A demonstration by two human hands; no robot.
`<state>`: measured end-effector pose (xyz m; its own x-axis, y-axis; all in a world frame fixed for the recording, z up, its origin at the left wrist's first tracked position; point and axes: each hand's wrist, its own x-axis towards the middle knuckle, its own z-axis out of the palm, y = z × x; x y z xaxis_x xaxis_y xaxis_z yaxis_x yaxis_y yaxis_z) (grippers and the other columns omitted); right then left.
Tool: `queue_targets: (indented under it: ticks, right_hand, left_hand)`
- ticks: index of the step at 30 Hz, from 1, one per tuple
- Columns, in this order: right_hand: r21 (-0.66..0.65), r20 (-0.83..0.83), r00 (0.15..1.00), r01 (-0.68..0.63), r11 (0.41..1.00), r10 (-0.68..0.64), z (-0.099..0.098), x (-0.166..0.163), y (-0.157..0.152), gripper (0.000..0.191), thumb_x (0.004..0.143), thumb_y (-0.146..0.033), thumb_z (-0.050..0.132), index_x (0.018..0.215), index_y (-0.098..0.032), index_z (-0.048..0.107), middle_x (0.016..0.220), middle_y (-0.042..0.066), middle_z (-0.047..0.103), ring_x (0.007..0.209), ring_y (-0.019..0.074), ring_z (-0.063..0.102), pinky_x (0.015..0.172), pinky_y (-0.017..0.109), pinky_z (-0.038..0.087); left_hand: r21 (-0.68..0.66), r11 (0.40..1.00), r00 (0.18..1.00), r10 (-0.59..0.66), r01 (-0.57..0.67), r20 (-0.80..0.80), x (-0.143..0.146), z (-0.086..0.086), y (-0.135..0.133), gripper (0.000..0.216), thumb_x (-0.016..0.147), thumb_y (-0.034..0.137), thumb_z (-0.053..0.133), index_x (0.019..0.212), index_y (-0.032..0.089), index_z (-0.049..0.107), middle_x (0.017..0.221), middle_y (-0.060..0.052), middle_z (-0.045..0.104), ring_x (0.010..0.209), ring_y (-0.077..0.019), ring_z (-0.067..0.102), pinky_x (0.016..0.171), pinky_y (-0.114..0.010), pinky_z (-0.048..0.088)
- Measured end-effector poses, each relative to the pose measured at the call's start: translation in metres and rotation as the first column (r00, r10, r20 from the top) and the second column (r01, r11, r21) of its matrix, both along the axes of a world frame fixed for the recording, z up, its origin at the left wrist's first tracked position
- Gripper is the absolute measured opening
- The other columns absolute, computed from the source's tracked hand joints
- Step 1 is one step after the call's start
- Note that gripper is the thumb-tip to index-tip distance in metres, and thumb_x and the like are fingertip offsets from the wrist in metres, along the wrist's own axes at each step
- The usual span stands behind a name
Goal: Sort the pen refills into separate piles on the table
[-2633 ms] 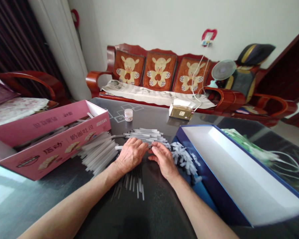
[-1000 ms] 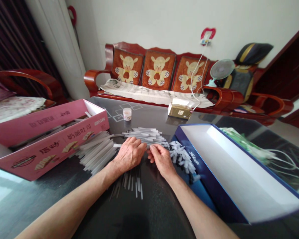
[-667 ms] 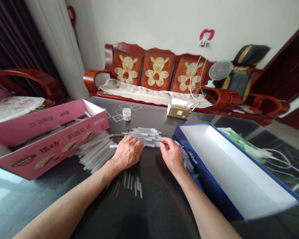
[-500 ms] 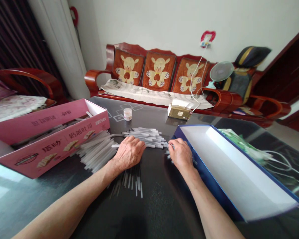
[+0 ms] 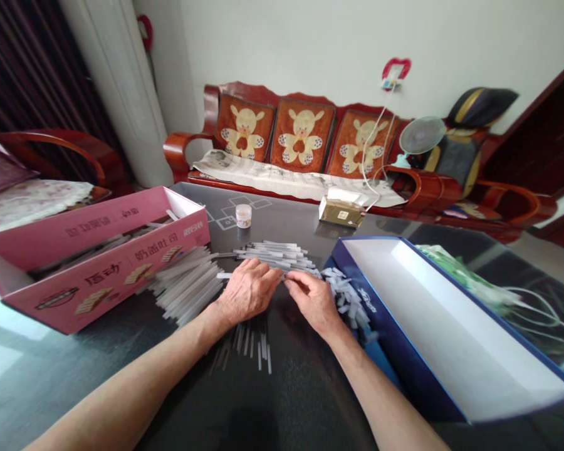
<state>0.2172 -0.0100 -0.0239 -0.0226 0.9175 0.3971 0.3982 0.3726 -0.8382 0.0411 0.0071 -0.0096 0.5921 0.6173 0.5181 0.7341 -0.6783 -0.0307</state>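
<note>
My left hand (image 5: 249,287) is closed around a thin whitish plastic tube, whose end (image 5: 224,275) sticks out on the left. Against its fingertips, my right hand (image 5: 314,302) pinches thumb and forefinger together; what lies between them is too small to make out. Behind the hands rests a stack of similar tubes (image 5: 282,250). A larger bundle of pale tubes (image 5: 188,285) lies left of my left hand. Several more tubes (image 5: 263,354) lie nearer me, partly hidden by the left arm. Short whitish pieces (image 5: 350,300) are heaped just right of my right hand.
A pink box (image 5: 136,275) holding more tubes stands left; a blue box with white inside (image 5: 418,313) stands right. Farther back on the dark table (image 5: 301,394) are a small white cup (image 5: 243,217) and a tissue pack (image 5: 341,211). Green plastic packaging (image 5: 465,272) and cables lie far right.
My right hand has moved left from the short pieces beside the blue box to the fingertips of my left hand, uncovering the heap. My left hand keeps its hold on the tube.
</note>
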Motion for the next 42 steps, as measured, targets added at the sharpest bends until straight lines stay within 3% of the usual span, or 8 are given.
queue_targets:
  ticks: [10, 15, 18, 25, 32, 35, 38, 42]
  right_hand:
    - [0.134, 0.126, 0.955, 0.251, 0.959, -0.268, 0.006, 0.034, 0.011, 0.024, 0.081, -0.031, 0.055, 0.098, -0.018, 0.065, 0.094, 0.008, 0.07, 0.082, 0.0208, 0.065, 0.069, 0.031, 0.052]
    - [0.406, 0.446, 0.88, -0.033, 0.913, -0.166, 0.007, 0.014, 0.0, 0.029, 0.085, -0.024, 0.055, 0.113, -0.018, 0.06, 0.11, 0.01, 0.066, 0.105, 0.0247, 0.059, 0.095, 0.04, 0.043]
    - [0.313, 0.55, 0.832, -0.118, 0.942, -0.079, 0.008, 0.008, -0.004, 0.022, 0.091, -0.021, 0.047, 0.105, -0.021, 0.065, 0.093, 0.007, 0.068, 0.089, 0.0201, 0.063, 0.084, 0.033, 0.047]
    - [-0.039, 0.568, 0.821, 0.107, 0.994, -0.066, 0.016, 0.02, -0.003, 0.014, 0.077, -0.017, 0.057, 0.075, -0.02, 0.071, 0.074, 0.004, 0.067, 0.067, 0.0168, 0.062, 0.065, 0.027, 0.045]
    - [-0.42, 0.38, 0.889, -0.082, 0.904, 0.257, 0.011, 0.003, -0.012, 0.017, 0.075, -0.029, 0.061, 0.064, -0.018, 0.07, 0.056, 0.0, 0.067, 0.054, 0.0147, 0.06, 0.05, 0.023, 0.038]
    - [-0.476, 0.185, 0.939, -0.172, 0.863, 0.29, 0.008, 0.002, -0.009, 0.026, 0.081, -0.033, 0.054, 0.066, -0.018, 0.069, 0.061, 0.002, 0.069, 0.053, 0.0129, 0.06, 0.051, 0.023, 0.041]
    - [-0.526, -0.092, 0.993, -0.113, 0.843, 0.076, 0.006, 0.002, -0.002, 0.021, 0.081, -0.033, 0.057, 0.078, -0.017, 0.07, 0.072, 0.005, 0.072, 0.056, 0.0123, 0.062, 0.047, 0.02, 0.041]
    - [-0.537, -0.564, 0.794, -0.143, 0.832, -0.228, 0.007, 0.005, 0.006, 0.022, 0.074, -0.032, 0.068, 0.091, -0.02, 0.067, 0.089, 0.006, 0.074, 0.069, 0.0135, 0.068, 0.047, 0.018, 0.044]
  left_hand:
    - [-0.001, 0.994, 0.994, 0.107, -0.107, 0.038, -0.006, 0.0, 0.004, 0.03, 0.095, 0.036, 0.038, 0.104, 0.026, 0.064, 0.072, -0.001, 0.06, 0.071, -0.0155, 0.057, 0.062, -0.025, 0.04]
    - [0.035, 0.998, 0.998, 0.052, -0.053, 0.019, -0.007, -0.001, 0.005, 0.029, 0.094, 0.036, 0.04, 0.093, 0.024, 0.066, 0.072, -0.002, 0.059, 0.072, -0.0158, 0.056, 0.064, -0.026, 0.04]
    - [0.037, 0.999, 1.0, -0.017, 0.017, 0.001, -0.008, -0.002, 0.006, 0.028, 0.094, 0.035, 0.04, 0.098, 0.023, 0.066, 0.073, -0.002, 0.058, 0.073, -0.0167, 0.055, 0.067, -0.028, 0.041]
    - [0.134, 0.989, 0.998, 0.052, -0.056, 0.032, -0.023, 0.001, 0.02, 0.031, 0.09, 0.018, 0.041, 0.114, 0.019, 0.061, 0.083, -0.006, 0.064, 0.076, -0.0194, 0.053, 0.072, -0.034, 0.041]
    - [0.215, 0.975, 0.954, -0.109, 0.048, 0.279, -0.023, 0.003, 0.019, 0.022, 0.089, 0.013, 0.044, 0.105, 0.018, 0.058, 0.101, -0.007, 0.069, 0.098, -0.0187, 0.06, 0.086, -0.033, 0.045]
    - [0.141, 0.985, 0.848, -0.155, 0.096, 0.506, -0.018, 0.004, 0.015, 0.015, 0.088, 0.015, 0.048, 0.101, 0.019, 0.055, 0.107, -0.007, 0.067, 0.101, -0.0161, 0.062, 0.09, -0.029, 0.047]
    - [-0.063, 0.974, 0.577, -0.075, 0.216, 0.813, -0.008, 0.006, 0.013, 0.01, 0.086, 0.023, 0.056, 0.094, 0.02, 0.052, 0.11, -0.007, 0.065, 0.095, -0.0161, 0.066, 0.083, -0.028, 0.052]
    - [-0.192, 0.851, 0.178, 0.118, 0.489, 0.977, 0.005, 0.009, 0.013, 0.024, 0.077, 0.032, 0.068, 0.087, 0.019, 0.051, 0.103, -0.007, 0.067, 0.089, -0.0185, 0.068, 0.076, -0.028, 0.054]
